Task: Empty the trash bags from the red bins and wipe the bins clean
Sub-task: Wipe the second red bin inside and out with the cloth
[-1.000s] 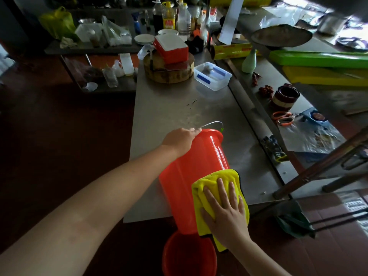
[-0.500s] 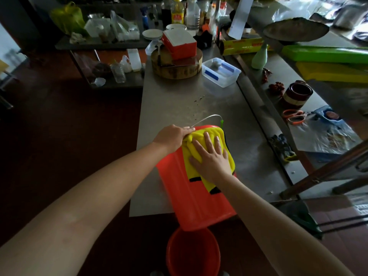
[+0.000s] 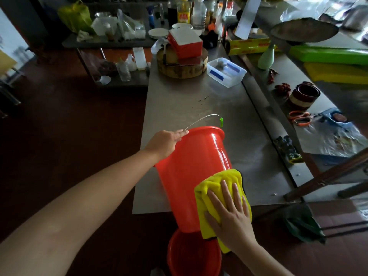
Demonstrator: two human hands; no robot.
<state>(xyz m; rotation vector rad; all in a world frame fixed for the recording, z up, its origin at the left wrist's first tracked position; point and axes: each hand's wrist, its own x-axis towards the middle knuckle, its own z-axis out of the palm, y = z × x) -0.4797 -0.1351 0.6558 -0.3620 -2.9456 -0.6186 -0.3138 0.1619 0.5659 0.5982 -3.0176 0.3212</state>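
Observation:
A red bin [image 3: 191,168] lies tilted on its side over the near edge of the steel table [image 3: 191,104], rim pointing away from me, its wire handle [image 3: 203,118] sticking up. My left hand [image 3: 166,143] grips the rim on the left. My right hand [image 3: 229,214] presses a yellow cloth [image 3: 207,196] flat against the bin's outer wall near its base, fingers spread. A second red bin [image 3: 194,255] stands on the floor just below, open side up.
On the table's far end sit a round wooden chopping block [image 3: 183,66] with a red-and-white box and a clear plastic container [image 3: 226,74]. Scissors, a bowl and foil lie on the right shelf. A dark green bag [image 3: 302,226] lies on the floor at right.
My right hand slid the yellow cloth from the bin's rim down its wall to the base end. The left hand kept its grip on the rim.

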